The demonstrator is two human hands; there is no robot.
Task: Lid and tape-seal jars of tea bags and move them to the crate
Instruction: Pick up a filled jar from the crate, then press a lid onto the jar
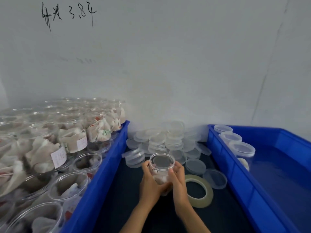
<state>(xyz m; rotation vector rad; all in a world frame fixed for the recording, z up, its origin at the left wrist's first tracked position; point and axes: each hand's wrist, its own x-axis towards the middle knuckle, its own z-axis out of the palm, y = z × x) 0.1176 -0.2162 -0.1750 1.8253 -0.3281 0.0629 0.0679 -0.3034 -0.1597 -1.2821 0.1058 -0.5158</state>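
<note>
**Two hands hold a clear jar of tea bags between two blue crates**

A clear plastic jar (161, 167) sits at the centre, on or just above a dark table (117, 190); its base is hidden by the hands. The left hand (149, 184) curls around its left side and the right hand (178, 180) around its right, fingers wrapped against the wall. Pale tea bags show dimly through the lower part. A clear lid seems to sit on top, though glare makes this hard to confirm.

Just right of the right hand lies a roll of tape (199, 190), flat, partly covered by the wrist. Two loose lids (215, 179) lie beside it. Farther back, against the wall, a pile of clear lids (166, 140) blurs together.

On the left, a blue crate (101, 174) is crowded with open jars of tea bags (70, 137), cut off by the picture's edge. On the right, another blue crate (235, 174) holds three lidded jars (242, 148) along its far left wall; their bodies are hard to make out.
</note>
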